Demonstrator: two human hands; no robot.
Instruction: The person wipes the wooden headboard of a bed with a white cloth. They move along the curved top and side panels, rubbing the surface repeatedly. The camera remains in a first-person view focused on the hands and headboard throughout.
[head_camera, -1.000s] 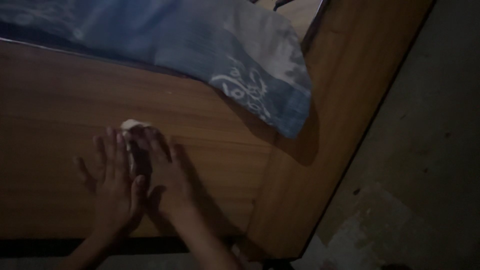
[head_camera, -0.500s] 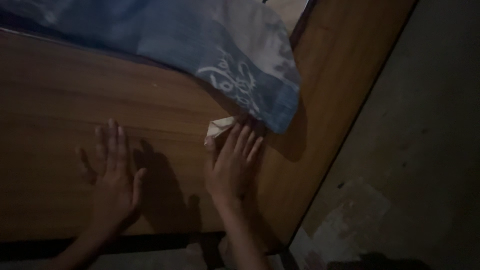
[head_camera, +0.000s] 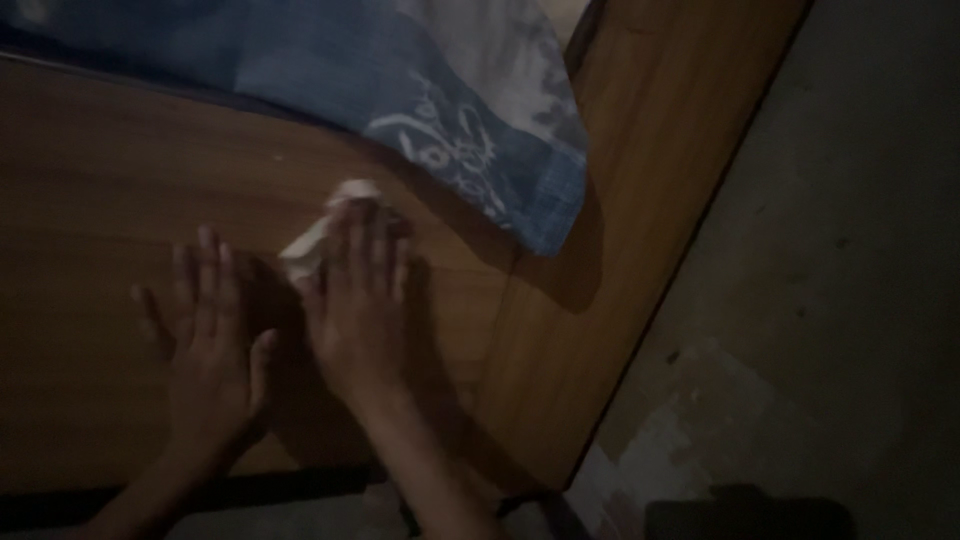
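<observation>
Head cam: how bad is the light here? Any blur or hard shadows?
Head view: very dim and grainy, no glare. The right hand lies flat on a pale cloth, its edges soft; the left hand is darker, flat on the wooden board. The blue patterned fabric casts a soft shadow on the wood beneath its corner. The floor is murky.

Head cam, steep down, close.

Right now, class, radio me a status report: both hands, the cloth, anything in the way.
Left hand flat on wooden board, fingers spread. Right hand pressing white cloth onto board. Blue patterned fabric hangs close above cloth.
</observation>
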